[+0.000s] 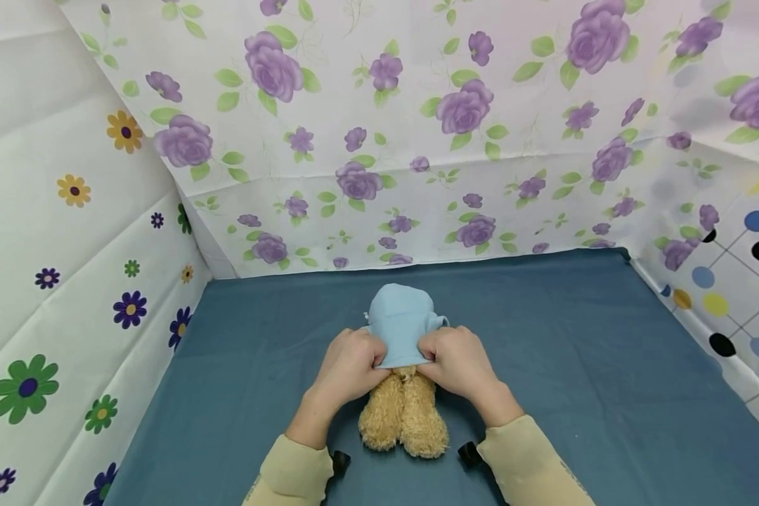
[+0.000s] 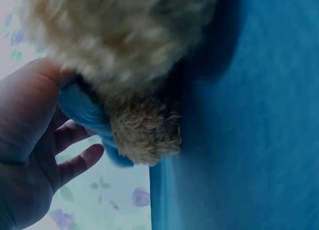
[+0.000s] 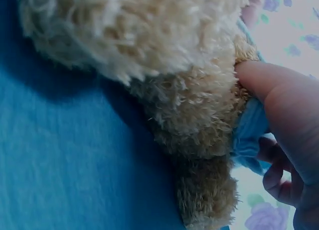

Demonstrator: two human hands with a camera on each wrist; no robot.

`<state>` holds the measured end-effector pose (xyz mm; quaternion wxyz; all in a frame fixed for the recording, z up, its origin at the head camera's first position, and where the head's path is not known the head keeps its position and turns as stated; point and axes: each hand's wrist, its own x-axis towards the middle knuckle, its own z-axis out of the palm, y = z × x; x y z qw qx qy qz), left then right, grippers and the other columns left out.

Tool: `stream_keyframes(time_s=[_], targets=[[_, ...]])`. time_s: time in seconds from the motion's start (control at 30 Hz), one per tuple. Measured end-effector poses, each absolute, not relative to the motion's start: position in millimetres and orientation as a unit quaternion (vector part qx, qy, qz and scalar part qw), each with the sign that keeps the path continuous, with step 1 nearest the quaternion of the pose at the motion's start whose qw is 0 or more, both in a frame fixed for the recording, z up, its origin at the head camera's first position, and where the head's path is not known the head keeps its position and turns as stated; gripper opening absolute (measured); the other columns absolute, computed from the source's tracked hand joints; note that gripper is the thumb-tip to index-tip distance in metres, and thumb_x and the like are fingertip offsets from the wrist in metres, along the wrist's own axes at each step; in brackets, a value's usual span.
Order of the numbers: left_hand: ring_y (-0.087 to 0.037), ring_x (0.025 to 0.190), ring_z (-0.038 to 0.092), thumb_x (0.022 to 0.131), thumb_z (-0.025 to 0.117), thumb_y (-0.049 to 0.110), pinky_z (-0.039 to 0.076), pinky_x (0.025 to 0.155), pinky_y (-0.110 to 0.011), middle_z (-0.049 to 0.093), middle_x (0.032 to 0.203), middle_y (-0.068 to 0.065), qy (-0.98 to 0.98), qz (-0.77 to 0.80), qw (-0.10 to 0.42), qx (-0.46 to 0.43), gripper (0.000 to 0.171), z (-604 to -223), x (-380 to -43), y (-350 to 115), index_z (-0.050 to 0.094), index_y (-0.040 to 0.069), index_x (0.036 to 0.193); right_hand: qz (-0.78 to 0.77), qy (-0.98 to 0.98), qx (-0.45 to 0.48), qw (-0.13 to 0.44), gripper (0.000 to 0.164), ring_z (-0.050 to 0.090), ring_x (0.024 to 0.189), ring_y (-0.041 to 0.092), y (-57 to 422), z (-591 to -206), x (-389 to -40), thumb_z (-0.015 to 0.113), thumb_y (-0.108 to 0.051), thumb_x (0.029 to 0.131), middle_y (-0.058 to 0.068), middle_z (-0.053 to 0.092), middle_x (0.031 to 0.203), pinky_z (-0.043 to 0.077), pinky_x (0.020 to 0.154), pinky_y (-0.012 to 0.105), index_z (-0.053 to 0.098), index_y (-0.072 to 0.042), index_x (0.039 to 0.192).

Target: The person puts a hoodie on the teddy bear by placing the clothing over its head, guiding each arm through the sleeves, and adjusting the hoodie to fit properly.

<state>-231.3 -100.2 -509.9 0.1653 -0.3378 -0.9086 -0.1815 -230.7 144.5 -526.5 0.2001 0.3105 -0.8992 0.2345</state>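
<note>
A plush toy (image 1: 382, 414) with curly tan fur lies on the table, its two legs toward me. A light blue garment (image 1: 401, 320) covers its upper part, so the head is hidden. My left hand (image 1: 352, 362) pinches the garment's lower hem on the left side. On the opposite side, my right hand (image 1: 460, 358) pinches the same hem. In the left wrist view, the thumb and fingers hold the blue cloth (image 2: 82, 108) beside a furry limb (image 2: 144, 133). The right wrist view has the thumb against the fur (image 3: 199, 110), with blue cloth (image 3: 251, 125) in the fingers.
A dark blue cloth (image 1: 247, 351) covers the table. Behind it hangs a white sheet with purple roses (image 1: 357, 181). Flowered sheeting (image 1: 28, 386) stands on the left, and a dotted sheet (image 1: 743, 309) on the right.
</note>
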Motion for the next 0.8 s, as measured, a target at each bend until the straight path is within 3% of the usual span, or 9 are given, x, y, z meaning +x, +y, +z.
stream_keyframes(time_s=[0.13,0.27,0.37,0.43,0.53,0.6,0.67,0.8], targets=[[-0.009,0.061,0.007,0.087,0.082,0.007,0.013,0.057,-0.025,0.006,0.068,0.009,-0.915,-0.181,0.182,-0.312,0.07,-512.0,-228.8,-93.8,0.016,0.024,0.068,0.224,-0.903,0.293,0.222,0.064,0.005,0.062,0.007,137.7,-530.2,-231.0,0.077,-0.005,0.087,-0.012,0.008,0.067,0.015,0.059,0.027,0.02,-0.026,0.067],[-0.009,0.06,0.011,0.09,0.084,0.013,0.016,0.056,-0.026,0.012,0.066,0.008,-0.929,-0.222,0.13,-0.266,0.067,-509.0,-227.4,-95.4,0.022,0.022,0.067,0.223,-0.924,0.247,0.186,0.058,0.015,0.058,0.007,136.5,-530.7,-229.2,0.08,-0.013,0.093,-0.01,0.02,0.066,0.019,0.053,0.026,0.029,-0.025,0.067],[-0.01,0.06,0.028,0.09,0.086,0.012,0.029,0.058,-0.029,0.032,0.066,0.006,-0.927,-0.268,0.071,-0.254,0.049,-503.6,-228.1,-105.0,0.042,0.018,0.069,0.227,-0.934,0.233,0.149,0.044,0.035,0.063,0.008,143.3,-526.9,-228.3,0.087,-0.025,0.092,-0.011,0.04,0.072,0.034,0.062,0.033,0.047,-0.027,0.076],[-0.014,0.067,0.043,0.091,0.087,0.012,0.039,0.065,-0.034,0.05,0.075,0.004,-0.92,-0.291,0.04,-0.26,0.033,-500.2,-229.4,-113.5,0.057,0.016,0.08,0.24,-0.933,0.237,0.123,0.034,0.049,0.075,0.01,150.3,-524.2,-228.5,0.093,-0.034,0.087,-0.012,0.056,0.085,0.042,0.073,0.04,0.059,-0.028,0.089],[-0.022,0.086,0.059,0.09,0.09,0.013,0.048,0.078,-0.042,0.066,0.096,0.001,-0.913,-0.296,0.021,-0.28,0.024,-498.1,-232.6,-124.5,0.067,0.016,0.099,0.258,-0.927,0.258,0.089,0.041,0.061,0.098,0.016,160.4,-522.8,-230.5,0.096,-0.04,0.082,-0.009,0.068,0.108,0.046,0.087,0.049,0.068,-0.028,0.11],[-0.023,0.094,0.061,0.088,0.091,0.014,0.047,0.083,-0.045,0.068,0.103,0.002,-0.916,-0.284,0.024,-0.281,0.028,-498.9,-234.2,-127.0,0.068,0.018,0.104,0.262,-0.926,0.26,0.077,0.043,0.062,0.104,0.017,162.6,-523.7,-232.5,0.096,-0.039,0.083,-0.007,0.069,0.115,0.046,0.09,0.049,0.069,-0.027,0.115],[-0.022,0.093,0.058,0.087,0.091,0.014,0.044,0.083,-0.045,0.065,0.1,0.004,-0.923,-0.267,0.034,-0.276,0.028,-500.0,-235.1,-125.8,0.067,0.018,0.101,0.256,-0.928,0.257,0.084,0.039,0.061,0.104,0.018,160.2,-525.4,-234.1,0.095,-0.036,0.085,-0.007,0.069,0.113,0.046,0.088,0.048,0.069,-0.025,0.113],[-0.019,0.078,0.044,0.085,0.088,0.01,0.034,0.076,-0.043,0.051,0.078,0.004,-0.932,-0.248,0.049,-0.259,0.03,-502.9,-234.1,-119.3,0.059,0.015,0.083,0.24,-0.931,0.248,0.12,0.032,0.052,0.088,0.017,149.6,-529.9,-234.8,0.091,-0.025,0.086,-0.009,0.059,0.088,0.038,0.077,0.043,0.06,-0.024,0.093]])
